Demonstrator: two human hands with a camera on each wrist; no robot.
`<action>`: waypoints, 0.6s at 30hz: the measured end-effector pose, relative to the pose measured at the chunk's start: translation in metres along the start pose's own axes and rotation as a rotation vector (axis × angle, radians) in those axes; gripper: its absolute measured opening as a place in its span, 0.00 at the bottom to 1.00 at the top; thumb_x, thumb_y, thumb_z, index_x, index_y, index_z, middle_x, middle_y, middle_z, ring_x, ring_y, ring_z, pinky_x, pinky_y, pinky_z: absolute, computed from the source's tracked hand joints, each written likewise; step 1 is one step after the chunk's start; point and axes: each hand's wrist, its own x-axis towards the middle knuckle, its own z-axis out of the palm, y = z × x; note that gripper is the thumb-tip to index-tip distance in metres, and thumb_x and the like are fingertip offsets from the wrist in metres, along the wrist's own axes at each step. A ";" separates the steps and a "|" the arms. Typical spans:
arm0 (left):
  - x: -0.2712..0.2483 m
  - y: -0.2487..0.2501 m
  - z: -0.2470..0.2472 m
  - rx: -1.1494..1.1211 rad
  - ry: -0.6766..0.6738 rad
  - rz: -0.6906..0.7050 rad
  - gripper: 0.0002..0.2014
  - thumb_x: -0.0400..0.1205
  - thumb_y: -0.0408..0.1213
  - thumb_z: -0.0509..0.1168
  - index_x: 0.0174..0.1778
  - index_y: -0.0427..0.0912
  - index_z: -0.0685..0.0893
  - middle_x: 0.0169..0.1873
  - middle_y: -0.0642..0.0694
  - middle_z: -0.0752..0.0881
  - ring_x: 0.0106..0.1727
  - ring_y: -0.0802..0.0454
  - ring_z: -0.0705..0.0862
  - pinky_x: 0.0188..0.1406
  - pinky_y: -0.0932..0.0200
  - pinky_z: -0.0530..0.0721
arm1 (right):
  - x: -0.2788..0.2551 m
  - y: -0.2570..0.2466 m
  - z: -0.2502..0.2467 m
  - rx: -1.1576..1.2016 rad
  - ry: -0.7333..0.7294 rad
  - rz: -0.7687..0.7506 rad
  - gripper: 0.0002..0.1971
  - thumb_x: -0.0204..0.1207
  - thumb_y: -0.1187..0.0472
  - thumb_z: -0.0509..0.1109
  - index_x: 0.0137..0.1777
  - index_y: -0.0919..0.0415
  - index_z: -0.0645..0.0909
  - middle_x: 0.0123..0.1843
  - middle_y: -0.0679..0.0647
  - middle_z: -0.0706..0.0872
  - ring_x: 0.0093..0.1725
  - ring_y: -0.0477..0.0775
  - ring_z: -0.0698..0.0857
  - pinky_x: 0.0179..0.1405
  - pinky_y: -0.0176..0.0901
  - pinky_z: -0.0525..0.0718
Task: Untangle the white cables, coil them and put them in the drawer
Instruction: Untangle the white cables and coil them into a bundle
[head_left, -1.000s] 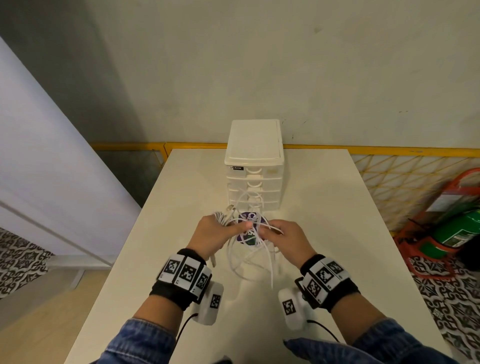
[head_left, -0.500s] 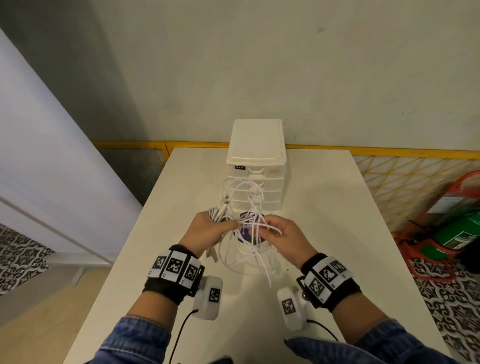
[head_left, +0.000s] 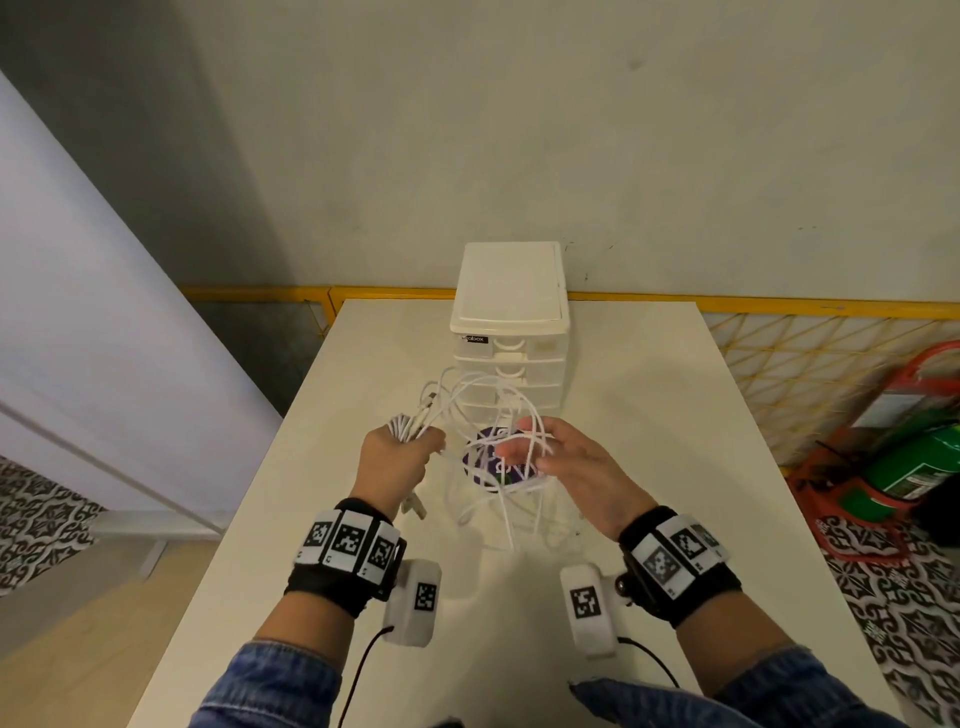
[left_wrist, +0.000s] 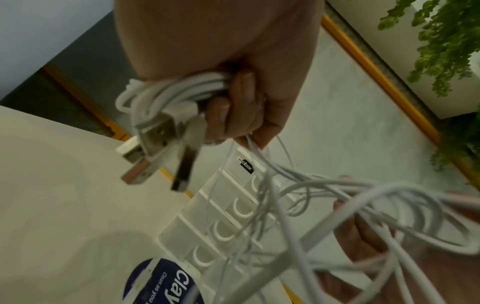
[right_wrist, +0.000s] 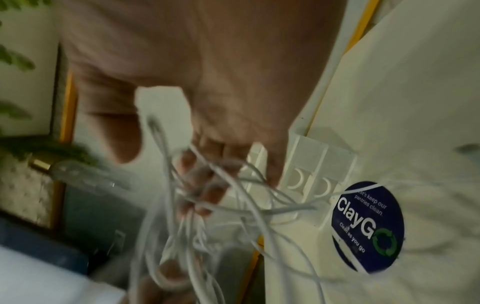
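Note:
Several tangled white cables (head_left: 493, 415) hang above the table (head_left: 649, 415) in front of a small white drawer tower (head_left: 509, 322), whose drawers are all closed. My left hand (head_left: 400, 457) grips a gathered bundle of cable (left_wrist: 182, 88), and several USB plugs (left_wrist: 155, 144) stick out beside its fingers. To its right, my right hand (head_left: 530, 447) has its fingers spread inside the loose loops (right_wrist: 197, 205), which drape over them. A few strands trail down onto the table. The right wrist view is blurred.
A round dark-blue ClayGo sticker (head_left: 493, 462) lies on the table under the tangle. A yellow mesh railing (head_left: 805, 374) and a green fire extinguisher (head_left: 914, 467) stand right of the table. On the left a white partition (head_left: 78, 364) runs past the table edge.
Both hands have risen and moved apart, lifting the tangle. My right hand's pinch has loosened into spread fingers inside the loops. My left hand keeps its bundle.

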 end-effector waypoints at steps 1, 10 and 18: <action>-0.001 0.001 -0.002 -0.007 -0.014 0.013 0.13 0.74 0.28 0.70 0.28 0.41 0.73 0.20 0.46 0.66 0.21 0.51 0.62 0.17 0.66 0.62 | 0.000 -0.001 -0.001 -0.007 -0.024 0.050 0.21 0.69 0.57 0.69 0.62 0.62 0.78 0.55 0.58 0.88 0.58 0.56 0.86 0.61 0.44 0.80; -0.006 0.005 0.003 0.016 -0.090 0.024 0.19 0.76 0.48 0.73 0.29 0.35 0.84 0.15 0.49 0.69 0.17 0.53 0.63 0.19 0.64 0.63 | 0.008 0.012 -0.001 -0.430 0.170 0.064 0.12 0.83 0.60 0.61 0.40 0.54 0.84 0.27 0.49 0.81 0.35 0.45 0.84 0.52 0.32 0.76; 0.006 -0.001 -0.020 0.051 0.224 -0.063 0.21 0.76 0.49 0.73 0.38 0.29 0.83 0.29 0.38 0.76 0.25 0.46 0.72 0.09 0.66 0.70 | 0.006 0.012 -0.014 -0.397 0.236 -0.198 0.14 0.84 0.69 0.56 0.53 0.58 0.83 0.33 0.54 0.79 0.39 0.51 0.79 0.51 0.37 0.79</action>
